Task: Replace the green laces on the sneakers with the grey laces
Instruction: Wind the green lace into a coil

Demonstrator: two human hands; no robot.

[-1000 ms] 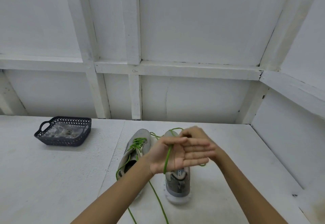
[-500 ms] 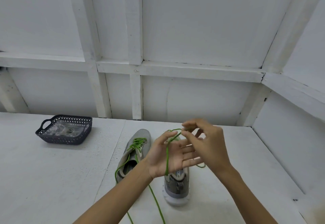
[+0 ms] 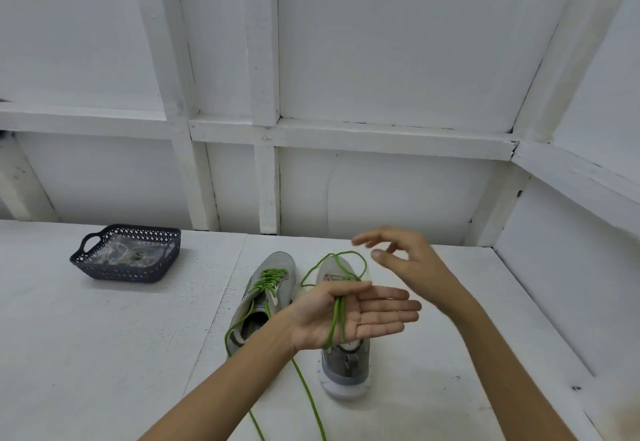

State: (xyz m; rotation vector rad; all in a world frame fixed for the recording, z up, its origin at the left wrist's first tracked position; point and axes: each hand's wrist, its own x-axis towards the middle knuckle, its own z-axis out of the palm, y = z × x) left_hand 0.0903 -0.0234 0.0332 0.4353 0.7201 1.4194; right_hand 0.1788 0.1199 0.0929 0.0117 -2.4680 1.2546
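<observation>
Left hand [image 3: 349, 316]: held flat, palm up, fingers straight and together. A loose green lace [image 3: 334, 319] is wound round the palm. From there it loops out over the toe of the nearer sneaker [image 3: 346, 364] and trails down to the near edge of the table [image 3: 104, 354].

Right hand [image 3: 408, 264]: raised just beyond the left, blurred, fingers loosely spread, nothing seen in its grasp.

Second sneaker [image 3: 273, 267]: stands just beside the first, with its threaded lace [image 3: 268, 279] green.

Dark perforated basket [image 3: 128, 270]: far left of the table, well apart from the sneakers. It holds a clear plastic bag [image 3: 128, 250]; what is in the bag cannot be told.
</observation>
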